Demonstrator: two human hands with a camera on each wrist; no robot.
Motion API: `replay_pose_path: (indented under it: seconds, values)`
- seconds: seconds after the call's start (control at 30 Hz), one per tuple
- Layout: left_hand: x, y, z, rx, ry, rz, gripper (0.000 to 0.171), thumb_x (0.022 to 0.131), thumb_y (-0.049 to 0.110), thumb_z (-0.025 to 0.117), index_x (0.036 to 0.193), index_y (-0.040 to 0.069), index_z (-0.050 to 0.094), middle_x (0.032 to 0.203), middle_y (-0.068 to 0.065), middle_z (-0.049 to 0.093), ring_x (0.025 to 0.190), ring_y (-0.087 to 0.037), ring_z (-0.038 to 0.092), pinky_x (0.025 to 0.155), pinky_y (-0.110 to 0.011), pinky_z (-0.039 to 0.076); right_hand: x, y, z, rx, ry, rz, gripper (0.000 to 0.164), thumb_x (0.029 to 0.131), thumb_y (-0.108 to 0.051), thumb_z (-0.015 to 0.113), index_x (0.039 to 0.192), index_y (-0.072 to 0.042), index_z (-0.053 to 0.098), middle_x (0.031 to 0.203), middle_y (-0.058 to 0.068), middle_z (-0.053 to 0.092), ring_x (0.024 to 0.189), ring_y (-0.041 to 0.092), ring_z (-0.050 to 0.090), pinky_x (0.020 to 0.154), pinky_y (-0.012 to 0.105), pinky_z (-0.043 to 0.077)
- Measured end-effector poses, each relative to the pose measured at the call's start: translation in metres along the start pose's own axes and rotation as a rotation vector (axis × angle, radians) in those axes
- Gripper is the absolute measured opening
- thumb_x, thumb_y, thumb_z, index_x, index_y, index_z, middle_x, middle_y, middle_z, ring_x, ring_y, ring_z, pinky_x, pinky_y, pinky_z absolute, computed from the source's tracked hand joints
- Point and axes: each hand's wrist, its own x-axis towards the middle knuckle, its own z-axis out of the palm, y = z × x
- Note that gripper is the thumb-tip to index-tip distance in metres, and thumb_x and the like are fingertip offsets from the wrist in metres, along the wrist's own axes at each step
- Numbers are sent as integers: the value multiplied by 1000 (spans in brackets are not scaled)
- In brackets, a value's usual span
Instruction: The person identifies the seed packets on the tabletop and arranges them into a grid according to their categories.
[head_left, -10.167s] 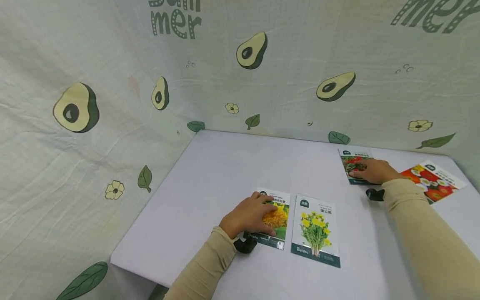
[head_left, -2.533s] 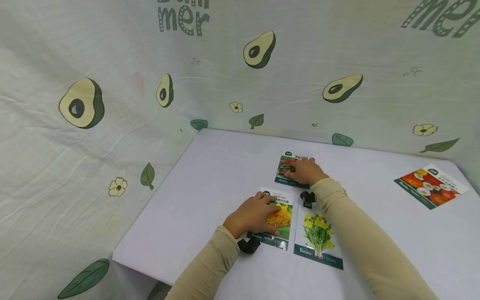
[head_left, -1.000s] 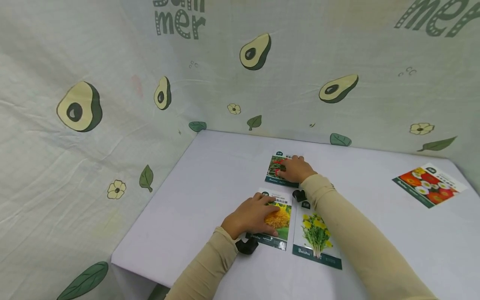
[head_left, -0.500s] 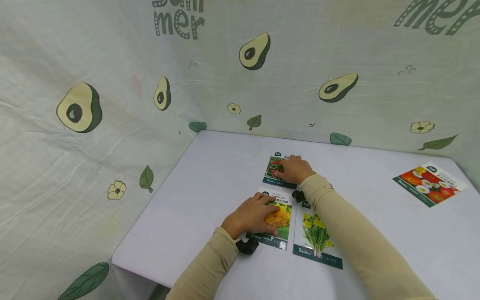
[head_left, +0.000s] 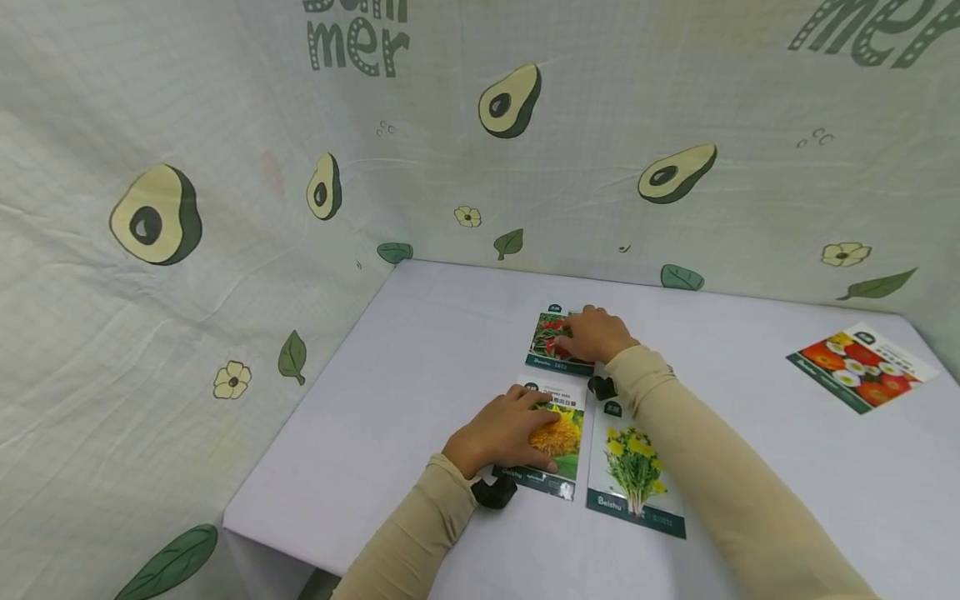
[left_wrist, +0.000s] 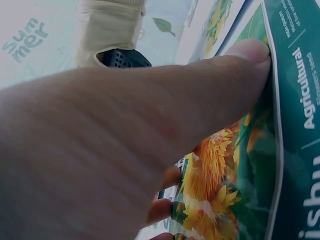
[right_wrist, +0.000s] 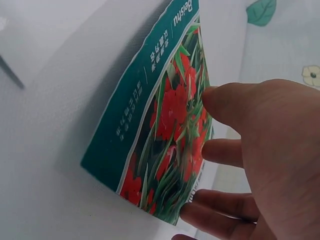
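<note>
My left hand (head_left: pixel 501 432) rests with spread fingers on a seed packet (head_left: pixel 564 475) picturing an orange sunflower-like bloom; in the left wrist view the thumb (left_wrist: pixel 245 57) lies across its front near the green band. Farther back, my right hand (head_left: pixel 597 336) touches a packet of red flowers (head_left: pixel 546 340), lying just behind the sunflower packet. In the right wrist view the thumb and fingers lie on the upper part of this red flower packet (right_wrist: pixel 170 115), not curled round it. A packet with yellow dandelions (head_left: pixel 633 467) lies right of the sunflower one, partly under the right forearm.
A packet with red, orange and white flowers (head_left: pixel 862 368) lies slanted near the right edge of the white table (head_left: pixel 450 333). An avocado-print cloth (head_left: pixel 585 208) hangs behind and to the left. Black wrist cameras (head_left: pixel 493 493) sit under both wrists.
Since the oldest frame, my right hand has brought the red flower packet left, from the far right to behind the sunflower packet. Lately the hand has shifted slightly right. The left hand has stayed put.
</note>
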Motion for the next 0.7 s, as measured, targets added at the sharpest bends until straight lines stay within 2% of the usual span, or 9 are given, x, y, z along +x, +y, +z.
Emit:
replay_pose_path:
  seconds: [0.43, 0.7]
  values:
    - [0, -3, -2, 7, -3, -3, 75, 80, 69, 70, 143, 29, 58, 153, 4, 42, 134, -20, 39, 108, -36, 39, -4, 16, -12, 28, 66, -10, 45, 100, -38, 60, 126, -2, 68, 119, 21, 64, 107, 38, 61, 87, 58, 51]
    - [2, -3, 0, -10, -4, 6, 76, 80, 71, 68, 144, 30, 57, 154, 4, 41, 135, -20, 38, 109, -36, 38, -15, 32, -22, 59, 43, 32, 45, 101, -34, 57, 129, 0, 65, 131, 25, 60, 121, 42, 55, 95, 60, 47]
